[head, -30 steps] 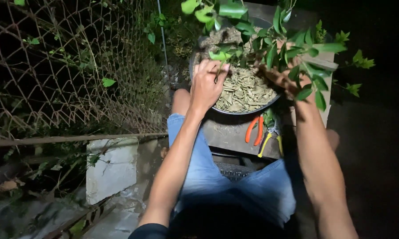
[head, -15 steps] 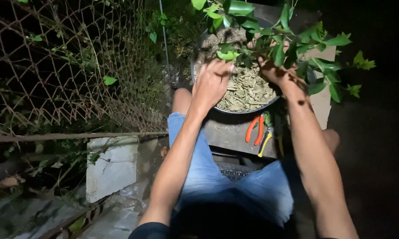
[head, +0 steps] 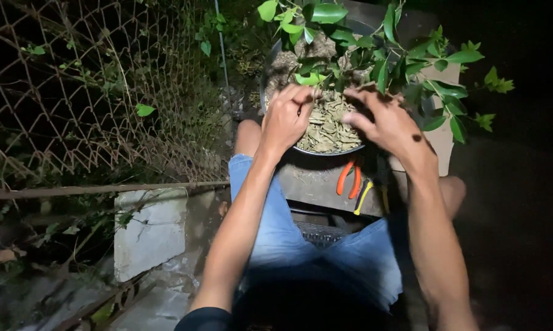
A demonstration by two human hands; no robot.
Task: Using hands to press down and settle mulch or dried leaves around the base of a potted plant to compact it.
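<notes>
1. head view, night, lit from the wearer's position; person seated, blue denim shorts (head: 301, 245) visible, knees apart around a low stand.
2. left hand (head: 287, 119) lies over the near left rim of a round pot (head: 325, 150); fingers curled inward, fingertips pinched together at the surface litter just under a low green leaf. what exactly is pinched, if anything, cannot be resolved.
3. right hand (head: 390, 125) hovers over the right half of the pot, back of hand toward camera; fingers spread and slightly bent, reaching in among the foliage. whether they grip a stem cannot be told, since leaves cover the fingertips.
4. potted plant (head: 374, 55): glossy green leaves on thin branches, spreading up and right past the pot edge. pot surface is covered with dry, pale brown leaf litter (head: 328, 125).
5. pot sits on a grey stand (head: 316, 184) between the knees, directly ahead of the person.
6. orange-handled pliers (head: 348, 179) lie on the stand just below the pot rim; a yellow-handled tool (head: 363, 197) lies just beside them, to the right and lower.
7. left of frame: rusty chain-link fence (head: 86, 98) with creeping weeds, and a pale concrete block (head: 149, 230) at its base, well apart from both hands.
</notes>
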